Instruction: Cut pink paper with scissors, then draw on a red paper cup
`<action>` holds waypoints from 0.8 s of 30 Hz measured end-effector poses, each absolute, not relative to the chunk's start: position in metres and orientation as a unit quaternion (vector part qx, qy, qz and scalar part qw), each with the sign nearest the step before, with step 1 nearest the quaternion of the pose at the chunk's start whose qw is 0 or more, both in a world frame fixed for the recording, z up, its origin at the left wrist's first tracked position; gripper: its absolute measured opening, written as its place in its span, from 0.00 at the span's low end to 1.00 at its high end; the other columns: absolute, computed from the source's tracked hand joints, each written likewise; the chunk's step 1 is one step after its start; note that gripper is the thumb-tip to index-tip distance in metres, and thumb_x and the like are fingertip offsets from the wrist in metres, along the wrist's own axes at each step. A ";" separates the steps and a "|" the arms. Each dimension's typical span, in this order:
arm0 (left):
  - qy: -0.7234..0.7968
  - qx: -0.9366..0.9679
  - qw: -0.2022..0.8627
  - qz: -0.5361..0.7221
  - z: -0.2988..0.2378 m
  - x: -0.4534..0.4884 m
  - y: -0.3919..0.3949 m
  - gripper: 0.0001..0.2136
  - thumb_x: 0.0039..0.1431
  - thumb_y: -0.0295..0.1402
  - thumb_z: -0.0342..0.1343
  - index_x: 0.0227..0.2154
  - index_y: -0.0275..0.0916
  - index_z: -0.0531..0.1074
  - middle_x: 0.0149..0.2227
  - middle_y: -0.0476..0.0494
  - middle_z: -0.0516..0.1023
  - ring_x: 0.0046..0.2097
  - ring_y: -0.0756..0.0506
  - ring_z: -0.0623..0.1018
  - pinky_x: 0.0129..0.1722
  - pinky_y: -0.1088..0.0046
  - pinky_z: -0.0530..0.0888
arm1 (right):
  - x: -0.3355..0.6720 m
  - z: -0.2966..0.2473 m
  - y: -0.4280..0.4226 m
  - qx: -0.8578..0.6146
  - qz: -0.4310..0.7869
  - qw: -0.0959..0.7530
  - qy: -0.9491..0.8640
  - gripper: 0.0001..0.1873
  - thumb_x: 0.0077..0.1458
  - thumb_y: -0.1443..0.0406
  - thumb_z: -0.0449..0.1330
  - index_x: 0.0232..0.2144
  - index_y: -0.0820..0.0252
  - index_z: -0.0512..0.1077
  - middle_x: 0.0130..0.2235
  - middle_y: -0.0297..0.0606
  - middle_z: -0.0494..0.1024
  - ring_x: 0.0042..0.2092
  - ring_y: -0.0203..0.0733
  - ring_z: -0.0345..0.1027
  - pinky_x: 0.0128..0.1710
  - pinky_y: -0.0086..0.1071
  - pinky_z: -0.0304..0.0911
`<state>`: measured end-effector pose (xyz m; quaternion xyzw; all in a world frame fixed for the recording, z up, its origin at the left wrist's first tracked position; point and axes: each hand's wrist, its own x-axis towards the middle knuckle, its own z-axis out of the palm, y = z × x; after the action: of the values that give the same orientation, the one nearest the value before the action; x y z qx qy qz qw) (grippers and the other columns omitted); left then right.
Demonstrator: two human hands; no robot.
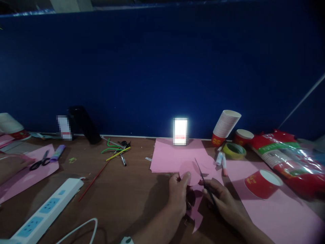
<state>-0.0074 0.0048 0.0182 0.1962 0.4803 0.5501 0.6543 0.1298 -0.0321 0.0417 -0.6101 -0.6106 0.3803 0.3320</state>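
Note:
My left hand (178,191) pinches a rounded piece of pink paper (189,169) between thumb and fingers. My right hand (219,196) is closed around dark scissors (201,173), whose blade points up and away beside the paper's right edge. Pink paper scraps (197,220) hang or lie below, between my two hands. Just beyond is a stack of pink paper (172,157) on the brown table. Part of the scissors' handle is hidden by my right fingers.
A leaning stack of paper cups (225,125), yellow tape (235,150), markers (224,164) and a red cup (262,184) stand or lie to the right. On the left are a power strip (48,206), other scissors (40,162), a purple tube (58,153) and pipe cleaners (118,154).

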 end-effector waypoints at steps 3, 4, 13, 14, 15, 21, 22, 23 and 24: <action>0.480 0.198 0.657 0.546 0.017 -0.007 0.006 0.17 0.37 0.42 0.67 0.25 0.34 0.71 0.17 0.52 0.69 0.17 0.54 0.65 0.17 0.79 0.64 | 0.132 0.037 -0.032 -0.596 0.404 0.336 -0.607 0.23 0.51 0.52 0.58 0.44 0.60 0.75 0.31 0.37 0.75 0.25 0.37 0.66 0.28 0.30 0.68; 0.479 0.197 0.659 0.545 0.017 -0.007 0.006 0.17 0.38 0.42 0.67 0.25 0.34 0.71 0.17 0.52 0.68 0.17 0.54 0.65 0.17 0.79 0.63 | 0.132 0.037 -0.032 -0.594 0.404 0.340 -0.606 0.23 0.51 0.52 0.58 0.44 0.60 0.75 0.32 0.37 0.75 0.26 0.37 0.66 0.28 0.30 0.68; 0.481 0.195 0.655 0.549 0.019 -0.008 0.005 0.17 0.38 0.41 0.67 0.26 0.34 0.71 0.16 0.52 0.68 0.17 0.54 0.64 0.17 0.79 0.63 | 0.130 0.038 -0.031 -0.596 0.428 0.340 -0.588 0.24 0.50 0.52 0.59 0.43 0.63 0.74 0.24 0.31 0.68 0.23 0.35 0.62 0.22 0.27 0.61; 0.478 0.195 0.655 0.552 0.019 -0.008 0.005 0.17 0.38 0.41 0.67 0.26 0.33 0.71 0.17 0.52 0.68 0.17 0.54 0.65 0.17 0.79 0.63 | 0.130 0.038 -0.031 -0.596 0.433 0.343 -0.583 0.24 0.50 0.52 0.59 0.43 0.63 0.74 0.25 0.31 0.69 0.23 0.34 0.62 0.22 0.27 0.61; 0.474 0.195 0.656 0.554 0.019 -0.008 0.006 0.17 0.38 0.41 0.67 0.26 0.33 0.71 0.18 0.51 0.69 0.17 0.55 0.65 0.17 0.79 0.64 | 0.130 0.039 -0.032 -0.596 0.434 0.346 -0.580 0.24 0.49 0.53 0.60 0.43 0.63 0.74 0.26 0.31 0.69 0.22 0.34 0.62 0.22 0.27 0.61; 0.462 0.197 0.665 0.552 0.017 -0.008 0.007 0.18 0.40 0.43 0.66 0.28 0.34 0.71 0.17 0.53 0.68 0.16 0.55 0.64 0.16 0.79 0.63 | 0.129 0.043 -0.033 -0.611 0.391 0.333 -0.603 0.21 0.49 0.53 0.59 0.41 0.61 0.76 0.25 0.32 0.72 0.23 0.36 0.64 0.23 0.28 0.63; 0.466 0.193 0.664 0.552 0.016 -0.008 0.007 0.18 0.39 0.44 0.66 0.28 0.34 0.71 0.17 0.53 0.68 0.16 0.54 0.64 0.16 0.79 0.63 | 0.128 0.044 -0.034 -0.612 0.386 0.327 -0.608 0.22 0.50 0.53 0.59 0.41 0.61 0.76 0.25 0.32 0.72 0.23 0.37 0.65 0.23 0.28 0.63; 0.470 0.189 0.661 0.554 0.016 -0.008 0.007 0.19 0.38 0.44 0.67 0.28 0.34 0.71 0.17 0.53 0.68 0.17 0.54 0.65 0.16 0.79 0.63 | 0.128 0.046 -0.034 -0.614 0.381 0.321 -0.612 0.22 0.50 0.52 0.58 0.42 0.61 0.76 0.25 0.33 0.73 0.24 0.37 0.66 0.23 0.29 0.64; 0.470 0.188 0.660 0.555 0.015 -0.008 0.007 0.19 0.38 0.44 0.67 0.28 0.34 0.72 0.17 0.52 0.68 0.17 0.53 0.65 0.16 0.78 0.63 | 0.127 0.047 -0.034 -0.614 0.378 0.317 -0.616 0.23 0.51 0.51 0.58 0.42 0.61 0.76 0.26 0.34 0.74 0.24 0.38 0.67 0.24 0.29 0.65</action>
<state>-0.0079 0.0069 0.0150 0.1881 0.4702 0.5549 0.6601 0.1269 -0.0342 0.0467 -0.6137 -0.6163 0.3784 0.3169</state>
